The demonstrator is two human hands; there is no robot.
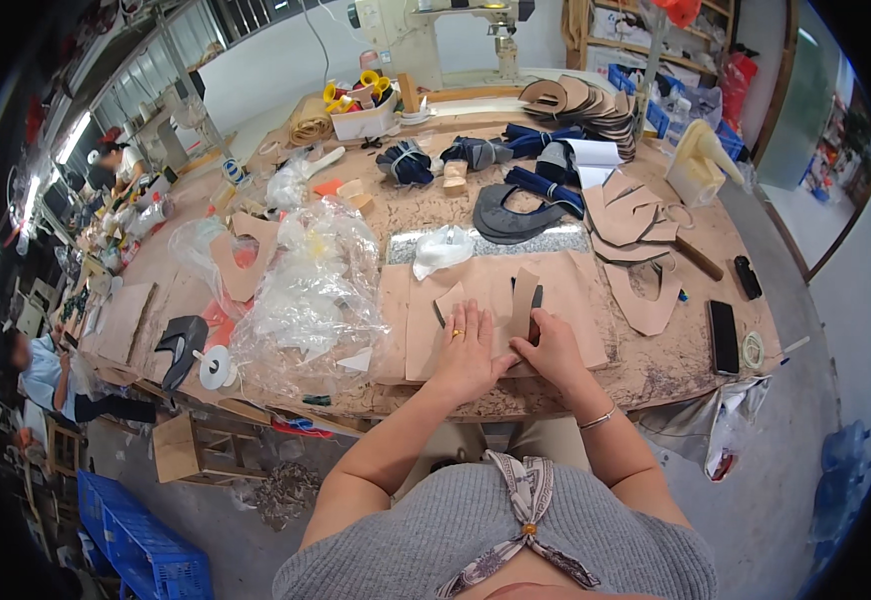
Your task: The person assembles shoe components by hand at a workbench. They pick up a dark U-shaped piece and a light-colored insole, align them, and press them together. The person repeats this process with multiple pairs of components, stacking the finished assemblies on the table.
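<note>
My left hand (468, 350) lies flat, fingers stretched out, on a tan leather-like sheet (578, 310) at the front of the workbench. Under its fingers is a small tan piece with a dark edge (448, 300); the hand hides most of it. Just to the right, my right hand (554, 352) is closed, thumb and fingers pinching the lower end of a narrow tan strip (525, 292). The strip stands partly raised, with dark material showing beside it. Beyond the sheet, a crumpled white piece (443, 252) rests on a speckled stone slab (541, 239).
Clear plastic bags (308, 290) heap up on the left. Cut tan pieces (646, 290), a wooden-handled tool (699, 258) and a black phone (724, 338) lie on the right. Dark bundles (406, 162) and a sewing machine (501, 45) stand farther back. Two people work at far left.
</note>
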